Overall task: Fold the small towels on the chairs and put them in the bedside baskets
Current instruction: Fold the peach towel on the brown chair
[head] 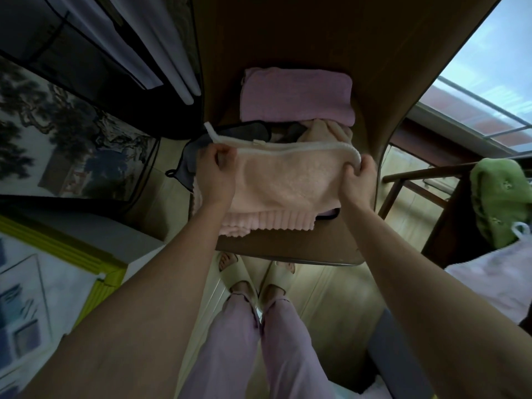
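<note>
The left hand [216,165] and right hand [358,175] each pinch a top corner of the pink towel [285,180] above the chair [288,249].

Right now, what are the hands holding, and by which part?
Both hold the pink towel over the chair seat. Left hand pinches its white-trimmed top edge near the left corner; right hand grips the right corner of that edge.

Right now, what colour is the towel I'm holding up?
Pale pink towel with a white trimmed top edge, seen in the head view.
</note>
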Demonstrator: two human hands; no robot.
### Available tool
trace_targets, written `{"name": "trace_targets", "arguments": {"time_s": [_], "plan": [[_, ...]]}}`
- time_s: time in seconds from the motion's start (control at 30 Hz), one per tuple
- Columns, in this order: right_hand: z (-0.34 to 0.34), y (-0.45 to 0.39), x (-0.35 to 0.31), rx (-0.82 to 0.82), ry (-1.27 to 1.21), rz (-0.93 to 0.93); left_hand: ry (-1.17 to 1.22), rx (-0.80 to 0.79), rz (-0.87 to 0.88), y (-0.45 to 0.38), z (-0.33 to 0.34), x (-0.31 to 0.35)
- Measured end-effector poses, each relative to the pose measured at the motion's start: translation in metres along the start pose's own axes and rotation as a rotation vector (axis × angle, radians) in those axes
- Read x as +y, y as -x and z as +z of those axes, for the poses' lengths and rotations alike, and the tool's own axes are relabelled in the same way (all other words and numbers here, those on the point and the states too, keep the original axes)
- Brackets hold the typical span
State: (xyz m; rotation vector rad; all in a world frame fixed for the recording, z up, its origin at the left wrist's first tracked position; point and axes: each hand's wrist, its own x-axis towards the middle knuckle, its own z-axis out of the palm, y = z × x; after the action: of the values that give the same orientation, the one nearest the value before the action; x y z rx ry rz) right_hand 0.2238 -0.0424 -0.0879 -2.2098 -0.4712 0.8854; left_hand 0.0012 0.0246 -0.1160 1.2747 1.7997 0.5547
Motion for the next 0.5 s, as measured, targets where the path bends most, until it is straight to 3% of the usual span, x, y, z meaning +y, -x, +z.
{"name": "trace_targets", "arguments": {"time_s": [0.13, 0.33, 0.5], "plan": [[0.003, -0.003, 0.003, -0.017, -0.029, -0.014, -0.401, -0.058, 0.171, -0.003, 0.007, -0.002], [0.007, -0.007, 0.003, 0.055, 0.070, -0.093, -0.188, 0.165, 0.208, -0.004, 0.004, 0.020], [0.007, -0.010, 0.004, 0.066, 0.125, -0.148, -0.331, 0.153, 0.147, -0.013, 0.011, 0.026]]}}
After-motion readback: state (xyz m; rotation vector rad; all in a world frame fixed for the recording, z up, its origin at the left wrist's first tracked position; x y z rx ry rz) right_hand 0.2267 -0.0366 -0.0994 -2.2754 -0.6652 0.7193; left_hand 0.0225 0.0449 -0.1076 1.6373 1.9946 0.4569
